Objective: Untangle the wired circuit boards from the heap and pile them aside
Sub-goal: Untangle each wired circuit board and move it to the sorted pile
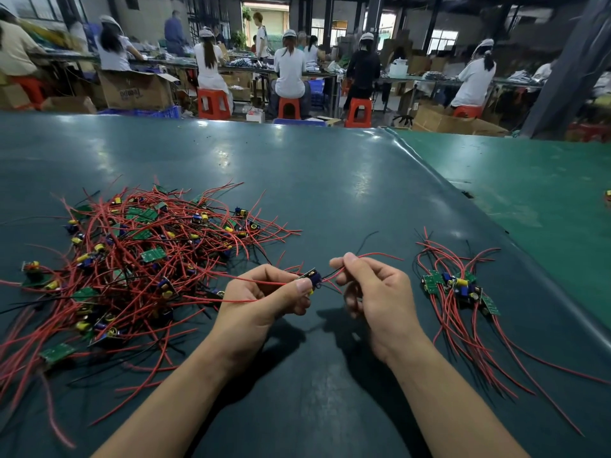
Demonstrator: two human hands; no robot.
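**One wired board held between two hands, between heap and sorted pile**

A small circuit board [310, 278] with a blue component and a yellow one is held just below the centre of the frame, lifted off the dark green table mat [330, 180]. It is pinched by the left hand [264, 300], whose thumb and curled fingers are closed on the board's left end. A red wire [231, 300] is seen running from under this hand back toward the left.

The right hand [373, 292] is placed just to the right of the board, with its fingers curled and its thumb and forefinger pinched on the red and black leads [334, 275] that come off the board; the loose ends of these leads are seen trailing up and to the right beyond the fingertips.

The tangled heap [132, 259] of green boards and red wires is spread over the left half of the frame, its nearest wires lying beside the left hand. A smaller sorted pile [459, 287] of boards is laid at the right of the frame, well apart from the heap, with its red wires fanned toward the lower right.

A lighter green mat [529, 193] is seen at the right edge. Seated workers [291, 71] on red stools [213, 102] and cardboard boxes [135, 89] are visible along the top of the frame.
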